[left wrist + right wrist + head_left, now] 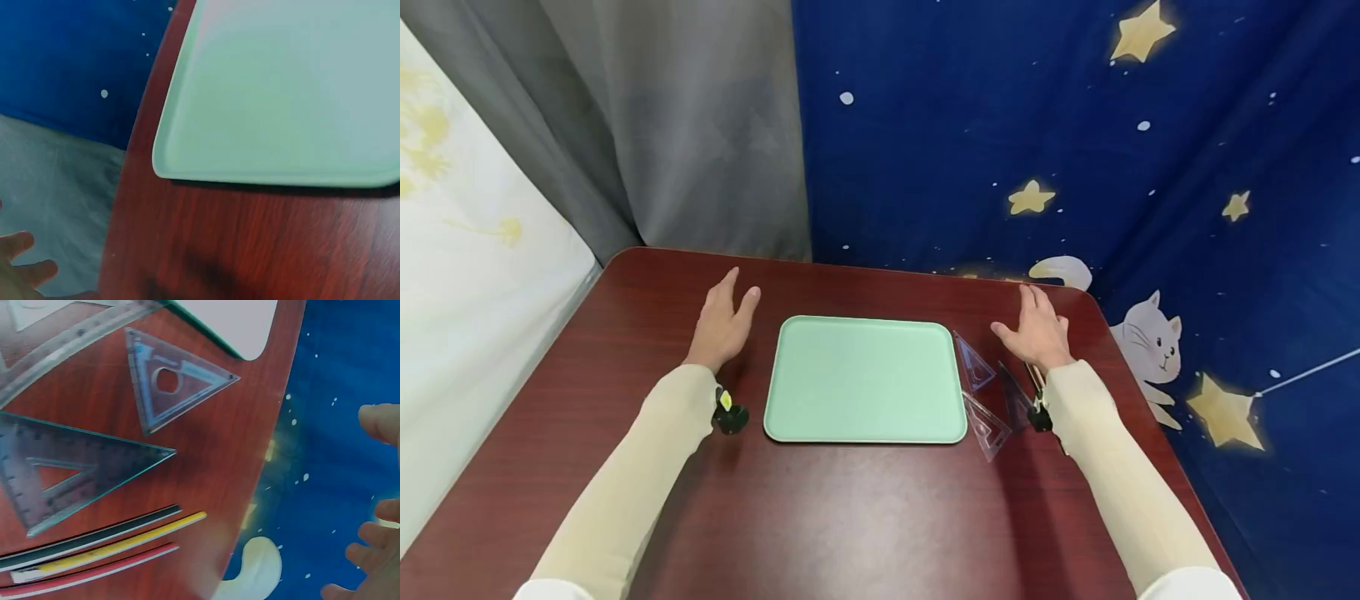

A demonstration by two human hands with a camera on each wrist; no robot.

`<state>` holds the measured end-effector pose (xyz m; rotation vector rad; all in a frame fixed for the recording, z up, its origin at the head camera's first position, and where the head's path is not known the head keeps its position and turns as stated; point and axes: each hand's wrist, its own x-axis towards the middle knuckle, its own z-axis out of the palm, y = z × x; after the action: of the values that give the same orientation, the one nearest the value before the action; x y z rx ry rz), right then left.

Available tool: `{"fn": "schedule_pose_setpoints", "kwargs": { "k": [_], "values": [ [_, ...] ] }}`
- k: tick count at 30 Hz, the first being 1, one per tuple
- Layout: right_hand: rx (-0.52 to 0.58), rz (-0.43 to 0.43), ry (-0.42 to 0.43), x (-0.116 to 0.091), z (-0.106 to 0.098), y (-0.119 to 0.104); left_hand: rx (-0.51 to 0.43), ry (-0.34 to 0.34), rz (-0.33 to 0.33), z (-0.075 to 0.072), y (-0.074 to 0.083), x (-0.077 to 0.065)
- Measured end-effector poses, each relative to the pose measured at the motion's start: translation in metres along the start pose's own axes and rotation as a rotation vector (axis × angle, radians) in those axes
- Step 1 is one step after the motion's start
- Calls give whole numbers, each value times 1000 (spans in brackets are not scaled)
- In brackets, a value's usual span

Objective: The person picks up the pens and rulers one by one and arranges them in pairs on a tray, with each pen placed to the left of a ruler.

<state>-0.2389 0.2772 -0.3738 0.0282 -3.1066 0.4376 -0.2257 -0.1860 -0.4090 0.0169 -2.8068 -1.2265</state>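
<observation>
A pale green tray (865, 379) with a raised rim lies flat in the middle of the table. My left hand (718, 325) hovers beyond its left side, fingers extended, holding nothing. On the other side my right hand (1037, 329) is spread above the table and also holds nothing. Between that hand and the tray lie clear plastic set squares: a small bluish one (167, 381), a larger one (75, 469) and another (987, 427) touching or close to the tray's edge. Three slim pencils, black (94, 539), yellow (119, 549) and red (94, 570), lie side by side under the right wrist.
The dark red wooden table (850, 517) has rounded far corners. Behind it hang a grey curtain (715, 125) and a blue curtain (925, 150) with stars and a cat. White cloth (475, 275) runs along the left side.
</observation>
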Motion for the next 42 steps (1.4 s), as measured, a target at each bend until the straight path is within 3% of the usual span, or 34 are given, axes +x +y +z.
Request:
{"fn": "schedule_pose_setpoints", "kwargs": {
  "k": [4,12,18,23,26,33,38,42],
  "values": [
    [54,11,-6,-11,7,13,-140,-7,-66,3,-8,-7],
    [151,34,-43,-40,28,40,-473,-86,-203,20,-27,-15],
    [209,58,-41,-62,46,54,-536,-96,-239,37,-43,-24],
    [215,96,-54,-79,57,62,-566,-43,-233,48,-51,-30],
    [195,100,-54,-87,59,66,-534,-6,-211,57,-54,-31],
    [92,155,-40,-106,62,74,-262,132,-102,80,-54,-38],
    [61,178,-23,-112,68,78,-196,238,-27,89,-55,-42],
    [44,206,-36,-114,72,79,-184,243,-9,91,-58,-43]
  ]
}}
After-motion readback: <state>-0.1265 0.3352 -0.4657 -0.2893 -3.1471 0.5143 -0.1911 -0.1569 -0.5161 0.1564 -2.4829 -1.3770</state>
